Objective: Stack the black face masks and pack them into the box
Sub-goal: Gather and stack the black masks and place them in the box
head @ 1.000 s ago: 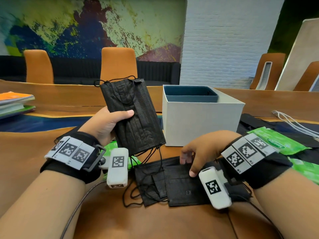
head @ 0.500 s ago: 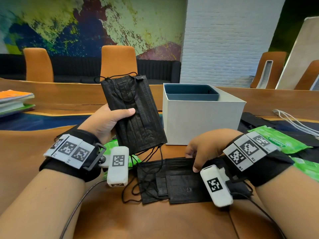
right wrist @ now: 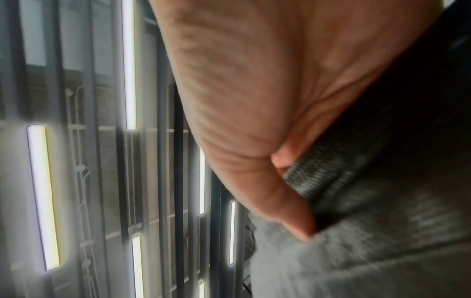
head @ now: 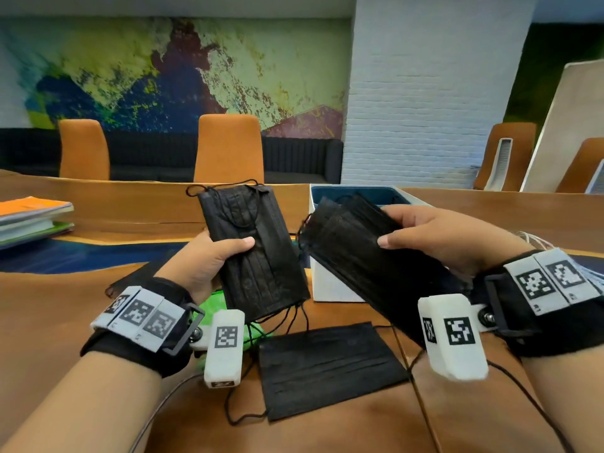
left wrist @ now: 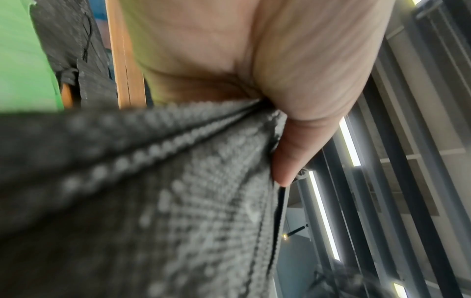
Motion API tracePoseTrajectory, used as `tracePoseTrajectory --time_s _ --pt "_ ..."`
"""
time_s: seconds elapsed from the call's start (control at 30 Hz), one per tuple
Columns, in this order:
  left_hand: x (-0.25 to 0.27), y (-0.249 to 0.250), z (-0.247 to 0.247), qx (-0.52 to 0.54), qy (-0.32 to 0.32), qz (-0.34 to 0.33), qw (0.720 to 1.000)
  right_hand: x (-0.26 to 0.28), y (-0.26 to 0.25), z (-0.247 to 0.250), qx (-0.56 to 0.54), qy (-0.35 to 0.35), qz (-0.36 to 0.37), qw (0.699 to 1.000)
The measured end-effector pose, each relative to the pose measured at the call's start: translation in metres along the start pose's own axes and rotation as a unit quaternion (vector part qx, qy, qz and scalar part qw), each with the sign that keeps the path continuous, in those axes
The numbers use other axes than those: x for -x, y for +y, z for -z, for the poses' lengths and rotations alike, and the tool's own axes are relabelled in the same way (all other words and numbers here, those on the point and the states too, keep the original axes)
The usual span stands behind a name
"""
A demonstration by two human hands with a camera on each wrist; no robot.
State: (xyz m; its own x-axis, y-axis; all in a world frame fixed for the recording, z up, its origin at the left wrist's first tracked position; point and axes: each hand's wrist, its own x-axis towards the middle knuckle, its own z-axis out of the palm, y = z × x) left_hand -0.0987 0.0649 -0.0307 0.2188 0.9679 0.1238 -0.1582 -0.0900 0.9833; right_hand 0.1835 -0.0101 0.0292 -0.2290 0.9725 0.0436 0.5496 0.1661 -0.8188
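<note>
My left hand (head: 215, 256) grips a stack of black face masks (head: 251, 253) upright, thumb across the front; the same stack (left wrist: 153, 201) fills the left wrist view under my thumb (left wrist: 293, 153). My right hand (head: 425, 237) holds a second bunch of black masks (head: 359, 259), slightly fanned and tilted, in front of the white box (head: 327, 286) with the dark blue inside. In the right wrist view its thumb (right wrist: 280, 191) presses on that grey-looking fabric (right wrist: 356, 242). One black mask (head: 327, 367) lies flat on the wooden table (head: 65, 305) between my wrists.
Green packets (head: 215, 302) lie under my left wrist. A pile of books (head: 32, 220) sits far left. Orange chairs (head: 228, 148) stand behind the table. White cords (head: 536, 240) lie at the right, behind my right wrist.
My right hand has lifted a bunch of masks off the table up in front of the box, leaving one mask lying flat. The left hand still holds its stack upright.
</note>
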Motion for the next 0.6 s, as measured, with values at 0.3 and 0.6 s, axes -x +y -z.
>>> tracePoseTrajectory --time_s 0.3,0.6 --pt "0.003 -0.006 -0.021 -0.053 -0.062 0.02 0.996 -0.014 0.008 -0.033 -0.292 -0.02 0.019 0.956" --pt "0.004 -0.004 -0.02 -0.073 -0.063 0.026 0.995 -0.025 0.019 -0.058 -0.298 -0.036 0.004 0.954"
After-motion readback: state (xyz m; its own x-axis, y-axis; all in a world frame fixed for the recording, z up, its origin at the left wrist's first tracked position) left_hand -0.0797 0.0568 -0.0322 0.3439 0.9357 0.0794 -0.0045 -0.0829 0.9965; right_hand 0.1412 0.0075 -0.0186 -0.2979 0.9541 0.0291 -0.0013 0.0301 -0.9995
